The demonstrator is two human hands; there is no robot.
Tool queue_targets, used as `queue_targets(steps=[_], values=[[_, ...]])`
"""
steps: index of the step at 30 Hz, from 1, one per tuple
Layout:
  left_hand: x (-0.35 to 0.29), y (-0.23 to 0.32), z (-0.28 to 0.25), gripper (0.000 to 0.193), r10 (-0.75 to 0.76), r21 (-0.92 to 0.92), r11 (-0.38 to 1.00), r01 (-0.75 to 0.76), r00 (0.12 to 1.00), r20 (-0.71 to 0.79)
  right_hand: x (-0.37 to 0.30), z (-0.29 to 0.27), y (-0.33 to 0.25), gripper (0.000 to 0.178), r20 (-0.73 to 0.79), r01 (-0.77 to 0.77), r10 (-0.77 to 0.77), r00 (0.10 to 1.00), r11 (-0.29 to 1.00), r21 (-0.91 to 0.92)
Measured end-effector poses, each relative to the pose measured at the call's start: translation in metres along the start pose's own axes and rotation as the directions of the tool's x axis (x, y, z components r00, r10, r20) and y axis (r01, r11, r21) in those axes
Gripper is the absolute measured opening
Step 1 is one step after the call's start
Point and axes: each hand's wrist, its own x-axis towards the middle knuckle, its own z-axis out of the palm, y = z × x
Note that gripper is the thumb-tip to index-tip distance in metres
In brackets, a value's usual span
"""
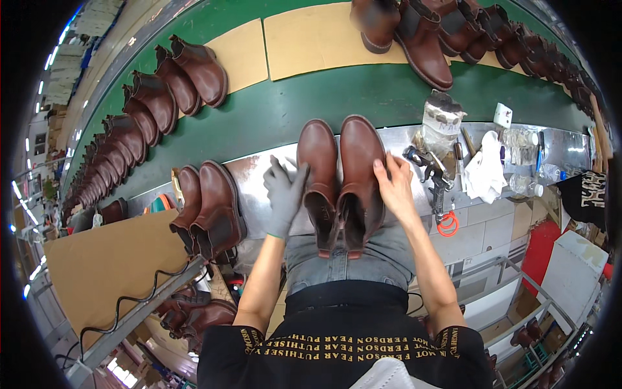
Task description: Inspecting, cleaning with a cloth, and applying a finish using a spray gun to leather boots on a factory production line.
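Note:
A pair of brown leather ankle boots stands upright in front of me, toes pointing away: the left boot (317, 152) and the right boot (360, 152). Their dark elastic sides and openings face me. My left hand (284, 198), in a grey glove, is beside the left boot with its fingers spread; its thumb side is close against the leather. Bare and with fingers stretched, my right hand (396, 188) rests along the outer side of the right boot, thumb on the leather. Neither hand is wrapped round a boot.
Another brown boot pair (217, 201) stands to the left. Rows of boots (155, 107) line the green belt (304, 91). On the metal ledge at right are a black spray gun (437, 188), a white cloth (484, 168) and plastic bottles (526, 185). A cardboard sheet (120, 266) is at lower left.

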Motion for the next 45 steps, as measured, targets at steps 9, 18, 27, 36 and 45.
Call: queue_targets(steps=[9, 18, 27, 36, 45], values=[[0.106, 0.089, -0.041, 0.09, -0.119, -0.052, 0.985, 0.164, 0.866, 0.486, 0.068, 0.004, -0.056, 0.097, 0.201, 0.031, 0.052, 0.978, 0.92, -0.39], [0.1, 0.055, -0.024, 0.069, -0.1, -0.351, 0.917, 0.189, 0.962, 0.255, 0.065, -0.002, -0.042, 0.088, 0.111, 0.144, -0.117, 0.987, 0.952, -0.272], [0.078, 0.027, -0.036, 0.06, 0.221, -0.899, -0.012, 0.438, 0.878, 0.425, 0.05, -0.036, 0.014, 0.053, 0.499, -0.354, -0.336, 0.799, 0.407, 0.842], [0.039, 0.092, -0.045, 0.062, 0.405, -0.545, -0.698, 0.464, 0.884, 0.234, -0.001, -0.052, -0.039, 0.059, 0.408, -0.543, -0.435, 0.803, -0.249, 0.802], [0.081, 0.102, -0.056, 0.073, 0.172, -0.74, 0.669, 0.075, 0.952, 0.252, 0.029, -0.03, -0.053, 0.091, -0.234, 0.396, -0.404, 0.884, 0.915, -0.081]])
